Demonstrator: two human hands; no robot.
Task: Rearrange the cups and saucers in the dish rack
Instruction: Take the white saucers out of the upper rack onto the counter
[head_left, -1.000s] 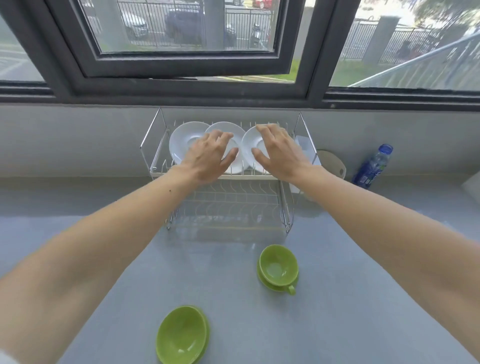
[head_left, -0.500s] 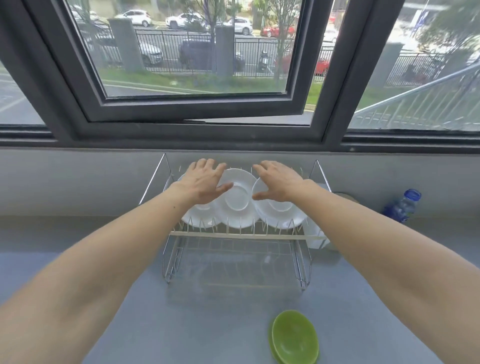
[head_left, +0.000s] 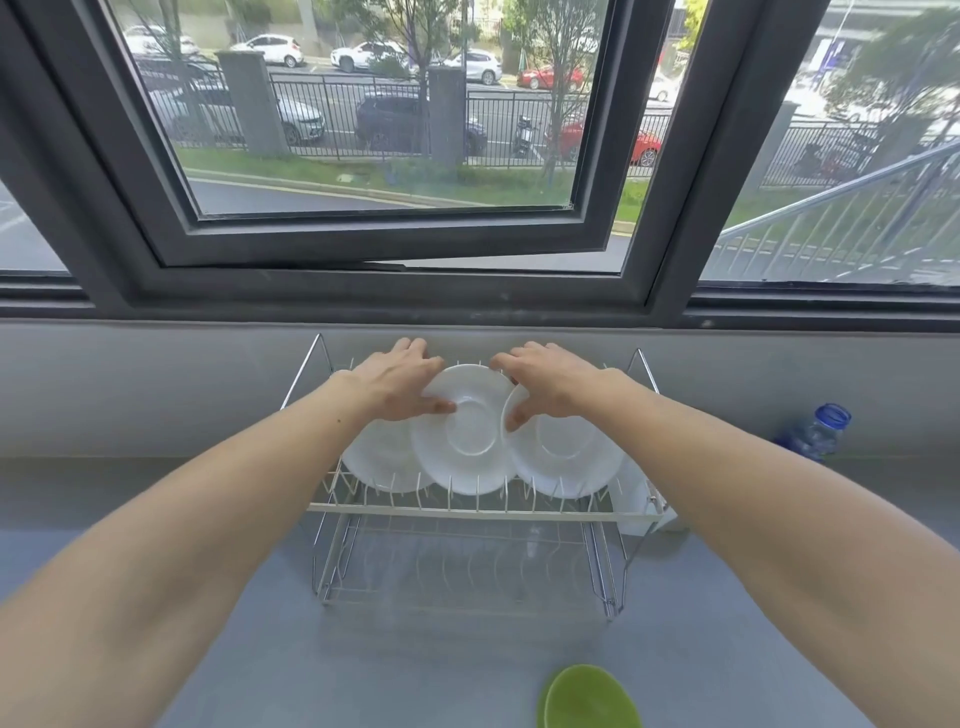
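Observation:
Three white saucers stand on edge in the top tier of the wire dish rack (head_left: 467, 512): a left saucer (head_left: 382, 462), a middle saucer (head_left: 467, 441) and a right saucer (head_left: 566, 452). My left hand (head_left: 395, 384) reaches over the tops of the left and middle saucers, with its thumb pressed on the middle saucer's front left rim and its fingers behind. My right hand (head_left: 556, 382) curls over the right saucer's top, and its thumb pinches that saucer's upper left rim. The rack's lower tier holds nothing. A green cup (head_left: 589, 699) sits on the counter at the bottom edge, partly cut off.
A white holder (head_left: 631, 499) hangs on the rack's right end. A blue water bottle (head_left: 818, 431) stands at the right by the wall. The open window sash (head_left: 384, 244) juts in above the rack. Grey counter (head_left: 260, 649) stretches in front.
My view has tilted up, so the green cups slid down and mostly out of sight. Both hands moved from the saucers' fronts up over their top rims, thumbs closing on the fronts.

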